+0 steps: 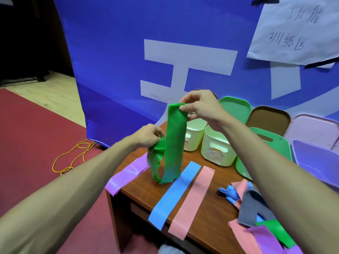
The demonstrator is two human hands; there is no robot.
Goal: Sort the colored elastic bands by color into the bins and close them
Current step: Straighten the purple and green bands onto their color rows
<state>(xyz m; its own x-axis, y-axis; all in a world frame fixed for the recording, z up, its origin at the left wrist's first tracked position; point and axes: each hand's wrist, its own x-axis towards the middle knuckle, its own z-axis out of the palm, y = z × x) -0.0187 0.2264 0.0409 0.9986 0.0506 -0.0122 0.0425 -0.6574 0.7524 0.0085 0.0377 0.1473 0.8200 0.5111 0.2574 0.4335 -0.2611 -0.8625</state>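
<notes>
Head view. Your right hand (200, 105) pinches the top end of the green band (174, 142) and lifts it above the worktop (207, 213); your left hand (148, 136) is clenched on the bunched lower part of the same band. Its bottom fold just touches the wood beside the blue band (174, 195).

Progress, judged: early. The blue band, pink band (192, 202) and purple band (126, 175) lie flat and unsorted, the purple one hanging over the left edge. A tangled pile (256, 217) of grey, pink, blue, green and purple bands waits near your right forearm. No bin is closed: the two cream bins (216, 149) stand open, the green bin (264, 143) and purple bin (315, 158) likewise, lids (234, 109) propped behind against the blue banner (128, 61). Contents not visible.

Obstacles: your right forearm crosses over the green bin, partly hiding it. Yellow cord (73, 158) on the floor, well apart.
</notes>
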